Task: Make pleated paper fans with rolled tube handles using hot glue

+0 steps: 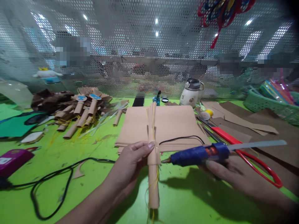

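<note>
My left hand [137, 155] is closed around a rolled brown paper tube [153, 186], its thumb pressing on the paper band near the middle. The tube is upright in view, with fanned paper at its top and yellow strings hanging along it. A blue glue gun [198, 155] is in my right hand [221, 169], with a translucent glue stick out of its back. The gun's nozzle points left, close beside the band's right edge. Behind the tube lies a stack of brown paper sheets [175, 121].
Finished paper tubes [86, 115] are piled at the back left. Red-handled scissors [254, 161] lie at the right near dark paper. A white bottle [190, 93] and green basket [268, 104] stand behind. A black cable [70, 166] loops across the left.
</note>
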`<action>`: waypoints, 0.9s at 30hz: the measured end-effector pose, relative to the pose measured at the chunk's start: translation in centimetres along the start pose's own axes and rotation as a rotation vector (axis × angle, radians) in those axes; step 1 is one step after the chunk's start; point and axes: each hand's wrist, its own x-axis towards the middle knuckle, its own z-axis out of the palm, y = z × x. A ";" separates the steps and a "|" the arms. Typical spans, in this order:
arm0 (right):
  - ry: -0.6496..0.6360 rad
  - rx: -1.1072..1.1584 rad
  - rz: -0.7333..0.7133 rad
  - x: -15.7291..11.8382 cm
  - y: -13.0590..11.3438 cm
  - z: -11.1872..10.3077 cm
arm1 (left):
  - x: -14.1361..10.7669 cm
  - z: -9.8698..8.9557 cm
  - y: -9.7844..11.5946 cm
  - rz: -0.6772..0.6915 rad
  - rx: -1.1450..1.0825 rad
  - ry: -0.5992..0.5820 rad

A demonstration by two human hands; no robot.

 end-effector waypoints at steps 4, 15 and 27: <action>-0.018 -0.064 -0.087 0.5 -0.5 0.0 | -0.4 0.4 0.0 -0.028 0.013 0.001; -0.025 -0.151 -0.109 0.0 -1.2 -0.2 | -0.3 0.2 -0.1 -0.053 -0.001 -0.008; -0.012 -0.165 -0.160 0.7 -0.9 -0.2 | -0.5 0.3 -0.1 -0.052 0.010 -0.008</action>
